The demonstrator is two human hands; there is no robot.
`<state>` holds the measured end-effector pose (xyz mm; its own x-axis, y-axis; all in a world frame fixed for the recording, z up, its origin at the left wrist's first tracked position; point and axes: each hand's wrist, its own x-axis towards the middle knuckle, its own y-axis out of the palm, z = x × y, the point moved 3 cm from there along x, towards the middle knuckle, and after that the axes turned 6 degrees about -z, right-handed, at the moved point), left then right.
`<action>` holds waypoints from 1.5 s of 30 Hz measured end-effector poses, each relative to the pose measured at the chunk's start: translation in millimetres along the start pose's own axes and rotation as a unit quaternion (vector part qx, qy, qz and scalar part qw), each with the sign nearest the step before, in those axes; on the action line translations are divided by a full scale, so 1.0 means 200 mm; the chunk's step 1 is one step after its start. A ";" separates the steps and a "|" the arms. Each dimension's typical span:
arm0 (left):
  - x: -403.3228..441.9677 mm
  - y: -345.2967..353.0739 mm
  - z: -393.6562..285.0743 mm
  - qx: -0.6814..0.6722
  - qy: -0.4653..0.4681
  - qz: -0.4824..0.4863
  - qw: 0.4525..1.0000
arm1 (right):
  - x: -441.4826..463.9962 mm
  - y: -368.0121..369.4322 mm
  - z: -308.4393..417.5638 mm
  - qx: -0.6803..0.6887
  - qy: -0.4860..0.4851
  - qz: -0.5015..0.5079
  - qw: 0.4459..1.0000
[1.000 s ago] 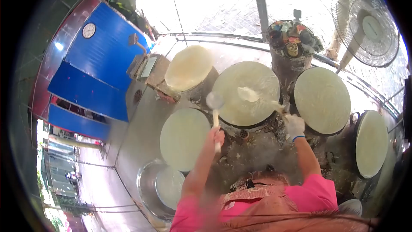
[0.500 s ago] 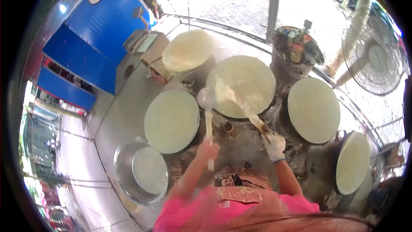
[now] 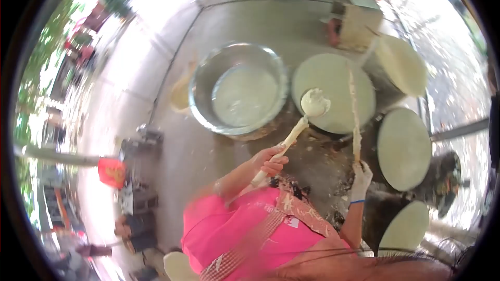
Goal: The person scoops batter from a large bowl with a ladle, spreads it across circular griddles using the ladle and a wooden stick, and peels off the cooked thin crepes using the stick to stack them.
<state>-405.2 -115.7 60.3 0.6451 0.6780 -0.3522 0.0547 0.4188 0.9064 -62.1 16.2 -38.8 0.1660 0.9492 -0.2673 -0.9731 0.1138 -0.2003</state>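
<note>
My left hand (image 3: 272,160) is closed around the pale handle of a ladle (image 3: 315,103). The ladle's bowl, coated with white batter, is over the lower left part of a round griddle (image 3: 333,86) covered in a pale layer. My right hand, in a white glove (image 3: 360,181), grips the lower end of a long, thin batter-coated stick (image 3: 355,119). The stick points away from me across the right side of that griddle. Left of the griddle is a large metal basin (image 3: 200,105) holding a round, whitish mass (image 3: 246,96).
More pale round griddles stand to the right (image 3: 404,148), at the upper right (image 3: 402,66) and at the lower right (image 3: 406,229). A brick block (image 3: 359,21) is behind the near griddle. A red thing (image 3: 111,172) hangs on a pole at the left.
The view has swung left, toward the basin. The ladle and stick have moved from the middle griddle to the one beside the basin. Both hands keep their hold.
</note>
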 end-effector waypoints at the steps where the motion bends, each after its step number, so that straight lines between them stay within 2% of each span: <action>1: -0.12 -0.05 -0.08 0.066 0.073 -0.050 0.994 | 0.00 0.14 0.09 -0.043 0.009 0.035 0.998; 2: -0.25 -0.10 -0.17 0.137 0.138 -0.111 0.975 | 0.00 0.27 0.24 -0.085 0.017 0.062 0.994; 3: -0.37 -0.09 -0.26 0.220 0.231 -0.184 0.930 | 0.00 0.43 0.35 -0.124 -0.060 0.087 0.987; 4: -0.49 -0.10 -0.39 0.304 0.311 -0.252 0.864 | 0.05 0.58 0.41 -0.261 -0.087 0.117 0.954; 5: -0.59 -0.21 -0.54 0.323 0.309 -0.255 0.857 | 0.03 0.77 0.54 -0.338 -0.231 0.123 0.904; 8: -0.75 -0.53 -0.99 0.317 0.250 -0.396 0.825 | 0.02 1.34 0.64 -0.469 -0.286 0.156 0.821; 9: -0.75 -0.64 -1.15 0.345 0.245 -0.399 0.814 | -0.02 1.53 0.63 -0.490 -0.298 0.174 0.800; 11: -0.73 -0.82 -1.39 0.390 0.221 -0.413 0.793 | -0.12 1.90 0.55 -0.643 -0.340 0.237 0.645; 12: -0.74 -0.89 -1.48 0.409 0.206 -0.424 0.781 | -0.23 2.03 0.61 -0.664 -0.348 0.294 0.593; 14: -0.76 -1.02 -1.61 0.436 0.181 -0.444 0.762 | -0.32 2.11 0.81 -0.651 -0.269 0.325 0.630; 17: -0.75 -1.17 -1.67 0.464 0.147 -0.474 0.734 | -0.29 2.00 0.57 -0.646 -0.185 0.247 0.698; 18: -0.75 -1.20 -1.68 0.470 0.141 -0.480 0.727 | -0.32 2.00 0.44 -0.667 -0.214 0.274 0.659; 19: -0.75 -1.22 -1.70 0.472 0.140 -0.484 0.723 | -0.36 2.04 0.45 -0.666 -0.204 0.280 0.661; 20: -0.74 -1.23 -1.72 0.469 0.140 -0.485 0.725 | -0.38 2.08 0.48 -0.665 -0.197 0.286 0.661; 23: -0.71 -1.23 -1.75 0.442 0.148 -0.471 0.749 | -0.40 1.96 0.46 -0.613 -0.169 0.207 0.743; 24: -0.70 -1.22 -1.75 0.430 0.154 -0.462 0.760 | -0.40 1.92 0.31 -0.653 -0.153 0.198 0.714; 25: -0.68 -1.19 -1.74 0.411 0.157 -0.447 0.779 | -0.46 1.90 0.20 -0.617 -0.199 0.189 0.738; 26: -0.69 -1.15 -1.72 0.389 0.161 -0.430 0.799 | -0.50 1.92 0.13 -0.626 -0.136 0.199 0.742; 28: -0.73 -0.98 -1.66 0.334 0.165 -0.389 0.843 | -0.64 1.91 0.19 -0.626 -0.087 0.196 0.750; 29: -0.75 -0.86 -1.64 0.310 0.163 -0.365 0.863 | -0.70 1.87 0.22 -0.607 -0.095 0.172 0.770; 31: -0.82 -0.53 -1.58 0.278 0.159 -0.321 0.891 | -0.81 1.75 0.30 -0.565 -0.120 0.121 0.808; 34: -1.06 0.05 -1.44 0.289 0.174 -0.296 0.894 | -0.89 1.69 0.57 -0.472 -0.208 0.057 0.854; 37: -1.31 0.55 -1.34 0.382 0.227 -0.284 0.850 | -0.86 1.68 0.81 -0.358 -0.349 -0.047 0.865; 39: -1.43 0.79 -1.36 0.461 0.260 -0.260 0.808 | -0.81 1.70 1.05 -0.320 -0.381 -0.119 0.859; 40: -1.49 0.93 -1.33 0.498 0.307 -0.243 0.774 | -0.80 1.69 1.16 -0.304 -0.388 -0.152 0.857; 41: -1.54 1.06 -1.30 0.534 0.351 -0.225 0.736 | -0.78 1.69 1.23 -0.178 -0.355 -0.120 0.910; 42: -1.58 1.18 -1.29 0.566 0.394 -0.202 0.695 | -0.78 1.69 1.29 -0.143 -0.348 -0.114 0.919; 44: -1.56 1.21 -1.38 0.595 0.420 -0.239 0.643 | -0.80 1.70 1.34 -0.077 -0.338 -0.104 0.932; 45: -1.52 1.15 -1.44 0.605 0.427 -0.260 0.620 | -0.76 1.73 1.25 -0.077 -0.348 -0.088 0.930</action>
<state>-809.1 -51.0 308.9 -0.3094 0.9302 -0.1977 0.9509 0.3053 -0.0513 -464.3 -15.5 167.2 0.1253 0.8858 0.4469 -0.8974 0.2932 -0.3297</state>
